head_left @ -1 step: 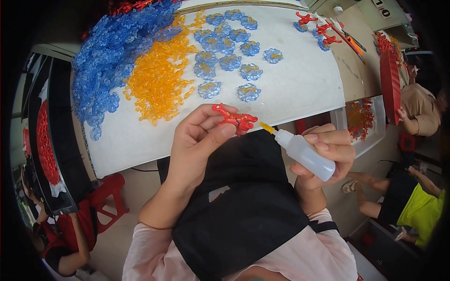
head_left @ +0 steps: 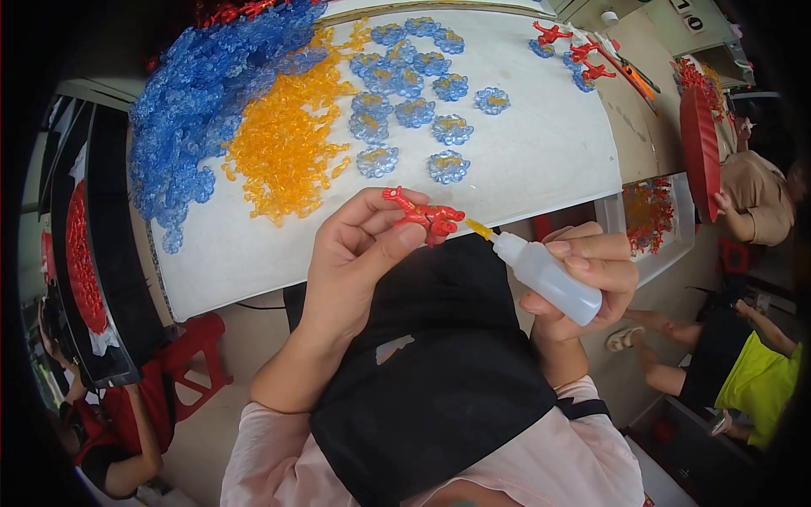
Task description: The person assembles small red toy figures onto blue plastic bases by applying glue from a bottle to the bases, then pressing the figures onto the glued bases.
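Between the thumb and fingers of my left hand (head_left: 359,245) is a small red toy figure (head_left: 429,221), held sideways above the table's front edge. My right hand (head_left: 591,279) is closed round a white squeeze bottle (head_left: 549,277), tilted with its yellow nozzle (head_left: 479,229) pointing up and left at the end of the figure. The nozzle tip is very near the figure; whether they touch I cannot tell. Beyond my hands, clear blue flower-shaped bases (head_left: 448,167) with orange pieces on them lie spread over the white tabletop (head_left: 541,160).
A heap of clear blue parts (head_left: 182,110) and a pile of orange pieces (head_left: 287,139) cover the table's left. Red figures on blue bases (head_left: 583,63) stand far right, beside orange-handled tools (head_left: 638,78). A bin of red parts (head_left: 650,215) sits right. Other people work on both sides.
The bottle in my right hand has shifted very slightly left. At the right, a co-worker's red tray has moved a little left, and another person's foot has moved.
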The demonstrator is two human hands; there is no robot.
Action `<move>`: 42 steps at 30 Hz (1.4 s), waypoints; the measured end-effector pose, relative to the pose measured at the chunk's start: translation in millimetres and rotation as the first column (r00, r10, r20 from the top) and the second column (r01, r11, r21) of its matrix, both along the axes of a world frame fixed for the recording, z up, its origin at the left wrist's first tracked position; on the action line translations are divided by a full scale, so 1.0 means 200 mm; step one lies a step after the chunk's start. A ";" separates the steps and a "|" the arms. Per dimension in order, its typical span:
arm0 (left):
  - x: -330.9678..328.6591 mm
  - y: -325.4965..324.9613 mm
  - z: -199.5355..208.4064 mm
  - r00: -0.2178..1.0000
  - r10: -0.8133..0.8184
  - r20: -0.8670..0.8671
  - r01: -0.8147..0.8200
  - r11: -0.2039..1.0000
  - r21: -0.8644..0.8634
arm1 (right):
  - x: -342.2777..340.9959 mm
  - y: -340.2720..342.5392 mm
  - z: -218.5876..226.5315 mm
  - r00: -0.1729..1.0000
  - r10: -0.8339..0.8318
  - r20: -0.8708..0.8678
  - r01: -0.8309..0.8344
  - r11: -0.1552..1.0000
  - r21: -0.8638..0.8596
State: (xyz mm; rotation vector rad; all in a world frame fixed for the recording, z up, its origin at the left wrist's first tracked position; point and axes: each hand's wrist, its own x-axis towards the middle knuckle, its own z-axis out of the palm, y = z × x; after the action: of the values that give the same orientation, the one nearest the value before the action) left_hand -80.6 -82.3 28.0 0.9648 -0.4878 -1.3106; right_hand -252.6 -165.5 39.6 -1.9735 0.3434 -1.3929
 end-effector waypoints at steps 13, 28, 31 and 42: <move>0.16 -0.01 -0.04 0.985 0.147 -0.088 -0.154 0.985 -0.079 | -0.06 -0.21 -0.05 0.999 0.024 0.029 -0.032 0.943 0.333; 0.18 0.04 -0.05 0.973 0.223 -0.053 -0.226 0.973 -0.058 | -0.03 -0.56 -0.09 0.654 -0.083 -0.752 -0.167 0.954 -0.250; 0.16 0.02 -0.05 0.987 0.151 -0.062 -0.154 0.986 -0.054 | -0.15 -0.43 -0.12 0.634 -0.142 -0.761 -0.146 0.943 -0.298; 0.06 -0.04 -0.03 0.968 -0.151 -0.202 0.150 0.989 -0.019 | -0.27 -0.18 -0.19 0.865 -0.077 -0.496 0.006 0.990 -0.144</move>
State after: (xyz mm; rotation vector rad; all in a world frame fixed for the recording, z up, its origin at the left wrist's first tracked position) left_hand -68.5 -90.4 21.7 0.7913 -0.4111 -1.5268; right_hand -307.1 -201.5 1.5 -2.4486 0.5375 -0.9232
